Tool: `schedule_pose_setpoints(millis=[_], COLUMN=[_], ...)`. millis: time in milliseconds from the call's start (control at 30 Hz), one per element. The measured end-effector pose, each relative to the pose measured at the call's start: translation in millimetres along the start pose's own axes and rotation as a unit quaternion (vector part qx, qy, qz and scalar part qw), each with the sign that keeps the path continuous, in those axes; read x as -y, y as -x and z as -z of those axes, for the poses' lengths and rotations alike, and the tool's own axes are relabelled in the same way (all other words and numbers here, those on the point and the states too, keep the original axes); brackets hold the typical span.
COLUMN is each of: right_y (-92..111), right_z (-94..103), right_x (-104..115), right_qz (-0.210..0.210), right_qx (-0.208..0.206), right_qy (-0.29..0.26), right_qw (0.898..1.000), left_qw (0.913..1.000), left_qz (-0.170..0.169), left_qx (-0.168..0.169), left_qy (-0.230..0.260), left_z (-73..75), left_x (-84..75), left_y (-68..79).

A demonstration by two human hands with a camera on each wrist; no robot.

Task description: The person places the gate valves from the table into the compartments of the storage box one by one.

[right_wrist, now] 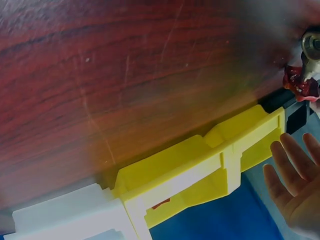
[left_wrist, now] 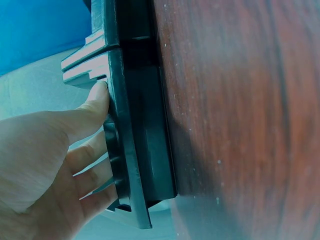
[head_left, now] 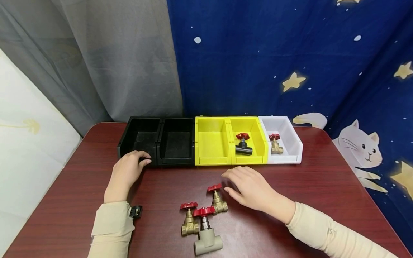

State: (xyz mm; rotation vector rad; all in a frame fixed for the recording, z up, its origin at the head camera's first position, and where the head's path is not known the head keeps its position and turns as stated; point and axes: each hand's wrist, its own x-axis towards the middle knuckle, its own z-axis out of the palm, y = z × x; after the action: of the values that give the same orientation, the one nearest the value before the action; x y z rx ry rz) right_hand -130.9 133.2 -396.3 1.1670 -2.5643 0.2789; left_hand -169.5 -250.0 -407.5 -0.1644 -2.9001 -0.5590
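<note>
Resting on a black bin's [head_left: 142,139] rim, the left hand [head_left: 126,174] is loose-fingered; the right hand [head_left: 250,188] – relaxed, fingers extended – hovers beside a brass valve [head_left: 219,206].

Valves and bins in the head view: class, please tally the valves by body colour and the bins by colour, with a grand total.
Brass-coloured valves: 3
Grey-beige valve: 1
Black valve: 1
Black bins: 2
Yellow bins: 2
White bin: 1
Total: 10 (5 valves, 5 bins)
</note>
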Motion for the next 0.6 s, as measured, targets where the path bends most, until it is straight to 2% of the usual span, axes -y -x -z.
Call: schedule_pose_setpoints(millis=[300, 600], right_y=[2, 3], right_z=[-2.8, -10.8], right_x=[8, 10], right_qz=[0.015, 0.087], right_qx=[0.040, 0.042], right_qy=[-0.013, -0.033], right_qw=[0.999, 0.995], left_qw=[1.0000, 1.0000], left_qz=[0.005, 0.002], left_qx=[0.005, -0.002], left_qy=[0.003, 0.003], left_z=[-0.1, 0.8], left_x=[0.0, -1.0], left_y=[0.3, 0.1])
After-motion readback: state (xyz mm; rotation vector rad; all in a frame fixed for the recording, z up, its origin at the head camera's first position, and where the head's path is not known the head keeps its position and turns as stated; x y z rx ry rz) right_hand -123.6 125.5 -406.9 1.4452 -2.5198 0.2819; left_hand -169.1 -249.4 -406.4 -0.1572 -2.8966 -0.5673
